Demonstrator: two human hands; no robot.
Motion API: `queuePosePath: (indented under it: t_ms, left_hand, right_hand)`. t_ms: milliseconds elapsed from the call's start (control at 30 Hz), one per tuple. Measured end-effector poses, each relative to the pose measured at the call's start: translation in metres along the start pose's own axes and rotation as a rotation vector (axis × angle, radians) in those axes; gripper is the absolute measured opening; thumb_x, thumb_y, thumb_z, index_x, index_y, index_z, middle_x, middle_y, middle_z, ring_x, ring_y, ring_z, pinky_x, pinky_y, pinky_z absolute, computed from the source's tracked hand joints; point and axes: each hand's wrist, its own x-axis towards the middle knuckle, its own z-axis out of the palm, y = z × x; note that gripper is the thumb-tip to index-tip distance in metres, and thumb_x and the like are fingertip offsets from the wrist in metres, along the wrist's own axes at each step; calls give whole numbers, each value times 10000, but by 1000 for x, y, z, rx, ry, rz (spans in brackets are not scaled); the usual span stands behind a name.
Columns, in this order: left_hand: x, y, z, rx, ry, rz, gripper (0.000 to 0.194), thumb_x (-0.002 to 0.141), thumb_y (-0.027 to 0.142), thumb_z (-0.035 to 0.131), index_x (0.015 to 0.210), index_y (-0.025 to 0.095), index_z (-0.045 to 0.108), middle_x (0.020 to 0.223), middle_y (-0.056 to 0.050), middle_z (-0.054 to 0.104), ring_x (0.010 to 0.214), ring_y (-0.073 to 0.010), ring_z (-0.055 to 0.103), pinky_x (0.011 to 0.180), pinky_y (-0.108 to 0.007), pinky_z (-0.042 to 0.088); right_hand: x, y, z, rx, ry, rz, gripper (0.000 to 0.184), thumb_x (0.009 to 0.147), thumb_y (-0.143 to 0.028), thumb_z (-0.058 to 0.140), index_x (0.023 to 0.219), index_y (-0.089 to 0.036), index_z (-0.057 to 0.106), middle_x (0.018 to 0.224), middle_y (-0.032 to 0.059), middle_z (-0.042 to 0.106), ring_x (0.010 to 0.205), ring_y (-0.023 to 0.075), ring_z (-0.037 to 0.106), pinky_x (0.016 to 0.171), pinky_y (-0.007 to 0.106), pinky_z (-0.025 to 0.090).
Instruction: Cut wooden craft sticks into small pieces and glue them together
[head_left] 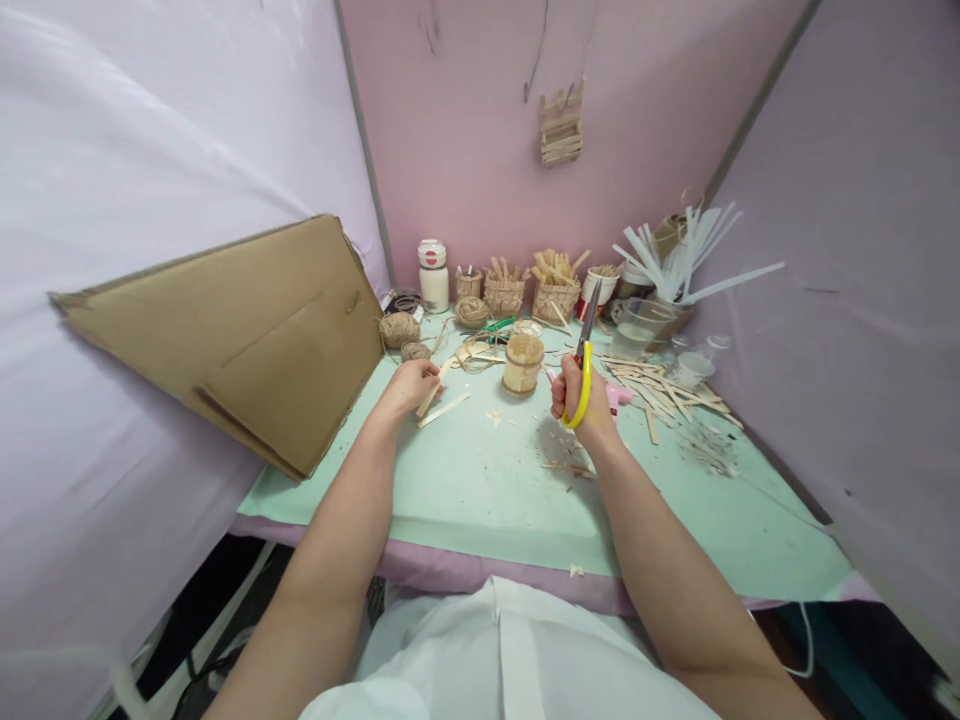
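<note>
My right hand [589, 400] is closed around the yellow handles of a pair of scissors [585, 365], whose blades point up and away from me. On the left, my left hand [415, 385] pinches a flat wooden stick [435, 390] just above the table. Another pale wooden stick [444, 410] lies beside it on the green cloth. Between my hands stands a small round wooden cup [523, 365] with darker bands around its top and bottom. A pink tool [617, 395], perhaps a glue gun, is partly hidden behind my right hand.
A large cardboard sheet [262, 340] leans along the left side. Twine balls [400, 330], a white-lidded bottle [433, 278] and stick-filled baskets [556, 300] line the back. Loose sticks [652, 385], a clear container [641, 325] and white glue sticks [686, 250] are at right.
</note>
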Motion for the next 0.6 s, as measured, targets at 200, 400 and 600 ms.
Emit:
queuePosePath:
  t_ms: [200, 400, 600]
  left_hand:
    - [5, -6, -1, 87, 34, 28, 193, 732, 187, 500, 856, 148, 642, 853, -75, 679, 795, -186, 622, 727, -279, 465]
    - [2, -1, 6, 264, 41, 134, 282, 715, 279, 575, 962, 158, 640, 1009, -100, 636, 937, -218, 569, 818, -306, 419]
    - [-4, 4, 22, 363, -94, 147, 120, 653, 234, 624, 744, 165, 661, 814, -92, 660, 809, -218, 586, 728, -286, 416]
  right_hand:
    - [1, 3, -1, 2, -12, 4, 406, 739, -596, 564, 684, -232, 394, 401, -110, 421, 245, 65, 367, 221, 163, 307]
    - [1, 3, -2, 0, -25, 9, 408, 736, -600, 565, 679, -234, 393, 395, -106, 422, 246, 70, 374, 215, 166, 299]
    - [-2, -1, -3, -10, -36, -2, 395, 763, -576, 553, 663, -229, 395, 387, -95, 428, 252, 69, 386, 223, 159, 289]
